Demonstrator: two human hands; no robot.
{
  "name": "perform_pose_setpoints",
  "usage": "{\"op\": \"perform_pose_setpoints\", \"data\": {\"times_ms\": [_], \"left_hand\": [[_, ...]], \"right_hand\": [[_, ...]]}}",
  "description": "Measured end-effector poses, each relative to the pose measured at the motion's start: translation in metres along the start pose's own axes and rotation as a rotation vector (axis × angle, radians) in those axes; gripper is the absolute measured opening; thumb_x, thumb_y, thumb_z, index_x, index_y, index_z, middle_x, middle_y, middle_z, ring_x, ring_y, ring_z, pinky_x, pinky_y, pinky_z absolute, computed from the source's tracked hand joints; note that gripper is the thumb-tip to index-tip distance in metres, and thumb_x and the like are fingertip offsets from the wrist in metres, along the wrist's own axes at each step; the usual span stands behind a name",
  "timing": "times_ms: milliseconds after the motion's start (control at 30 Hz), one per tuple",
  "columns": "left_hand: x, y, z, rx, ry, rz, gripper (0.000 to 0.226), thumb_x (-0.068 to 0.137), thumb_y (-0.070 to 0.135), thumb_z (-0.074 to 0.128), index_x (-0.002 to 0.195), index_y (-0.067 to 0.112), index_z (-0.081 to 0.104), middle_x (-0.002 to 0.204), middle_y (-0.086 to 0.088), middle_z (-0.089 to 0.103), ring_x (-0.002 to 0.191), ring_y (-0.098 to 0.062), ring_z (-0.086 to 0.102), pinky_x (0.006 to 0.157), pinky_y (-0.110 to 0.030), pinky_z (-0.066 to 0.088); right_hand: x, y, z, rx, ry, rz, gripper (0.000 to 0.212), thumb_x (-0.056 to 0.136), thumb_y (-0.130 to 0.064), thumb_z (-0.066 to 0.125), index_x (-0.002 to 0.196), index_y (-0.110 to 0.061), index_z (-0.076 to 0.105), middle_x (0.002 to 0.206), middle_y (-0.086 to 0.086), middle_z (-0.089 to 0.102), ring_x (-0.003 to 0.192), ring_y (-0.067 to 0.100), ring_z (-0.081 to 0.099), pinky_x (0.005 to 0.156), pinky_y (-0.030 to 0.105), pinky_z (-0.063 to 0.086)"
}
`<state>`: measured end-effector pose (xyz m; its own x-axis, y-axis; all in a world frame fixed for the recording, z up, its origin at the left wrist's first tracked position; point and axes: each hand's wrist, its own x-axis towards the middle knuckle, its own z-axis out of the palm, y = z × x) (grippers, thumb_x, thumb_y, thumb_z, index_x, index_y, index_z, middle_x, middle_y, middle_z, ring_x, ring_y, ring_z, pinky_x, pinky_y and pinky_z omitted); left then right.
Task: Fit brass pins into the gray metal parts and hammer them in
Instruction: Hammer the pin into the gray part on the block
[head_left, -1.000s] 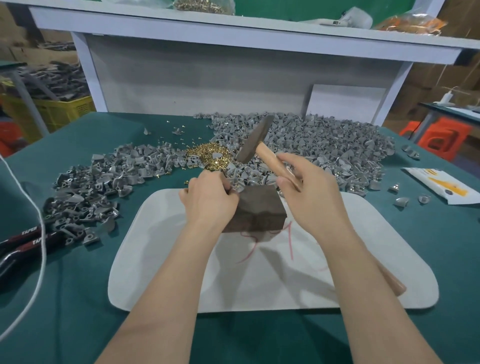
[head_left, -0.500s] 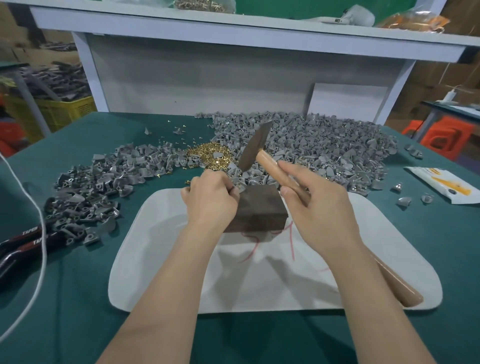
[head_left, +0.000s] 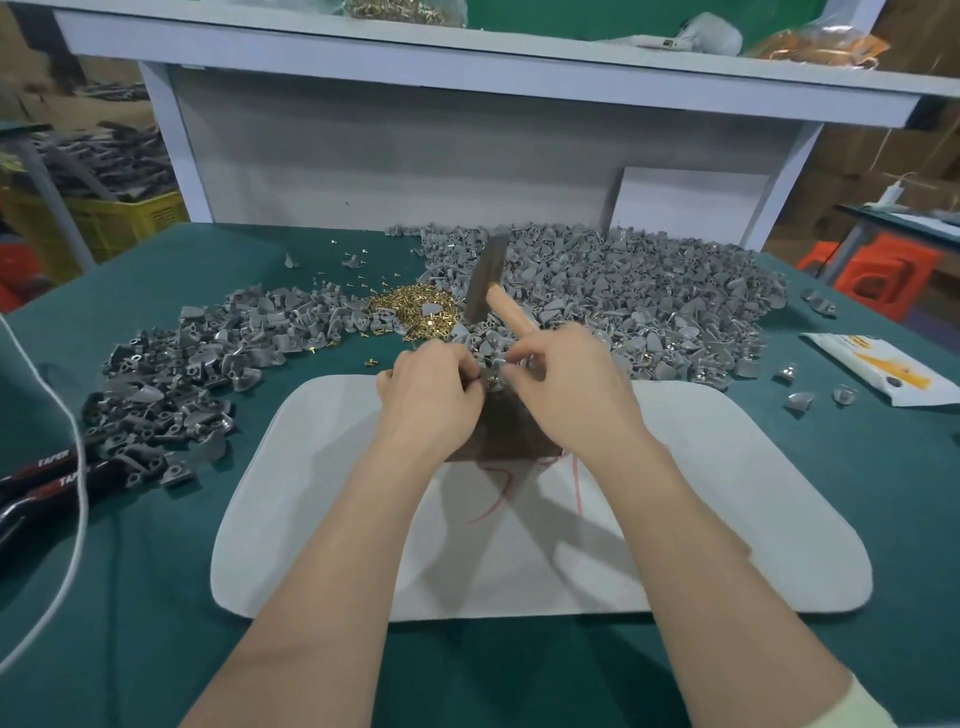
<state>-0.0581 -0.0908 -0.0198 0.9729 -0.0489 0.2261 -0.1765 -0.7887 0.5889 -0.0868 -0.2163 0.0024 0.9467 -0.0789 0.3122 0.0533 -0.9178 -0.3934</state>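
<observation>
Head cam: green table w/ white mat; left hand pinches gray part, right hand grips hammer.

A small assembly workshop: a green-covered workbench heaped with loose gray metal parts and a pile of brass pins, a hammer, pliers, a white shelf overhead, a yellow crate of more parts behind, cardboard boxes and orange plastic stools alongside

Hammer handle mostly behind the right hand; dark block partly under the left hand.
</observation>
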Motion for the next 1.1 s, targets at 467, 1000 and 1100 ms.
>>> {"op": "perform_pose_setpoints", "data": {"times_ms": [467,1000,1100], "left_hand": [[-0.005,0.006,-0.002,0.040,-0.020,0.083,0.014,0.095,0.026,0.051,0.096,0.016,0.061,0.107,-0.003,0.063,0.109,-0.030,0.051,0.089,-0.039,0.036],[-0.006,0.006,-0.004,0.103,0.001,0.205,0.008,0.092,0.012,0.049,0.091,0.015,0.057,0.103,-0.004,0.060,0.104,-0.031,0.049,0.081,-0.036,0.032],[-0.006,0.005,-0.004,0.077,-0.008,0.191,0.008,0.092,0.013,0.051,0.086,0.017,0.053,0.101,-0.004,0.060,0.104,-0.030,0.049,0.081,-0.036,0.032]], "right_hand": [[0.012,-0.003,0.025,-0.162,0.030,-0.059,0.034,0.094,-0.023,0.048,0.126,-0.035,0.052,0.092,0.002,0.040,0.092,0.032,0.058,0.069,0.033,0.032],[0.020,-0.007,0.015,-0.101,-0.124,-0.010,0.047,0.092,-0.015,0.048,0.130,-0.042,0.048,0.110,0.006,0.060,0.082,0.027,0.054,0.067,0.031,0.041],[0.021,-0.004,0.013,-0.075,-0.139,-0.005,0.033,0.092,-0.016,0.049,0.117,-0.036,0.059,0.107,0.005,0.063,0.079,0.027,0.053,0.067,0.029,0.039]]}}
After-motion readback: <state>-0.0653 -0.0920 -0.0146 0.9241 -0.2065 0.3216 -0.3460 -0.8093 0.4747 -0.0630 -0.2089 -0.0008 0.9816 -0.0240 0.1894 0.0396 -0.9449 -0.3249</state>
